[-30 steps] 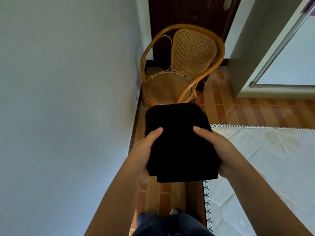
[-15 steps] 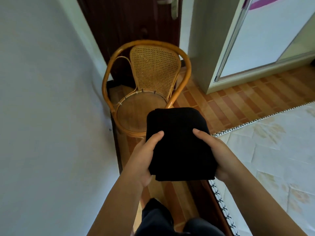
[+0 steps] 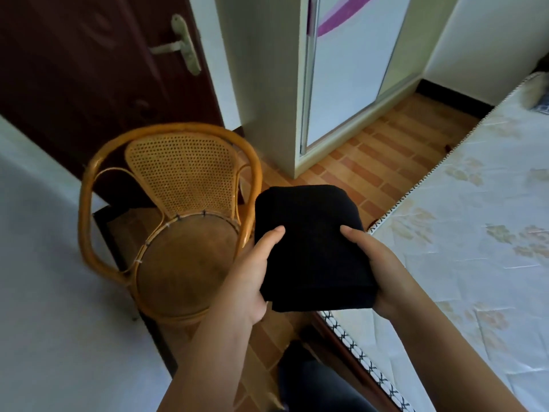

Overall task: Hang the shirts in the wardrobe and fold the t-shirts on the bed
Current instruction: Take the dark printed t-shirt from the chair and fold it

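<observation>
Holding folded black t-shirt (image 3: 312, 248), gripped by left hand (image 3: 249, 281) and right hand (image 3: 383, 272); folding apparently done, next probably laying flat on bed (image 3: 475, 203) at three o'clock.

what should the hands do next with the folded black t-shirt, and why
Probably lay the t-shirt on the bed to the right: it is already folded, held in the air by the left hand and right hand, off its edge.

The folded t-shirt (image 3: 312, 248) has shifted from the chair (image 3: 184, 173) toward the bed (image 3: 475, 233).
</observation>
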A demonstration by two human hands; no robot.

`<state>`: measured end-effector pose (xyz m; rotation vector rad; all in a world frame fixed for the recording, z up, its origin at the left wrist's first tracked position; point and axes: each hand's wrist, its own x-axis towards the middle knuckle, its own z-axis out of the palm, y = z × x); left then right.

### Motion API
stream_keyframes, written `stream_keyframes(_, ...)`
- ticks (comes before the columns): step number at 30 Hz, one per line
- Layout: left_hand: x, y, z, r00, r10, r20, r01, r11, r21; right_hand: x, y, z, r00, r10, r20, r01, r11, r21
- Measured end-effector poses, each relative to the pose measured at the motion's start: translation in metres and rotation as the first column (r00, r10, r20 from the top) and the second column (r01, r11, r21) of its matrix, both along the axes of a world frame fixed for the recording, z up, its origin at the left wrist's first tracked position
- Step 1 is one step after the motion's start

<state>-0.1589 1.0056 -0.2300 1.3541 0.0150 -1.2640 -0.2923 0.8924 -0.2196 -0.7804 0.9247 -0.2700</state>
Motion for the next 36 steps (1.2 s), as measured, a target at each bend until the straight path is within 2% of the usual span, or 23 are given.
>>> stream_keyframes(15, 0.057, -0.145, 0.02, 0.99, -0.14, -0.024, 0.141, 0.989, 0.051, 0.044, -0.116, 0.005, 0.987, -0.159, 0.012, 0.159, 0.987, 0.028)
stream_keyframes(24, 0.067, -0.257, 0.008, 0.919, -0.392, -0.045, 0.394, 0.914, 0.091, 0.04, -0.183, -0.005, 0.911, -0.413, 0.007, 0.413, 0.911, 0.01)
stream_keyframes(30, 0.114, -0.361, 0.01, 0.842, -0.539, -0.032, 0.539, 0.836, 0.107, 0.082, -0.259, -0.008, 0.822, -0.566, 0.052, 0.566, 0.824, 0.031)
stream_keyframes(36, 0.19, -0.474, 0.011, 0.818, -0.573, -0.06, 0.576, 0.809, 0.118, 0.159, -0.37, -0.006, 0.811, -0.578, 0.089, 0.58, 0.814, -0.005)
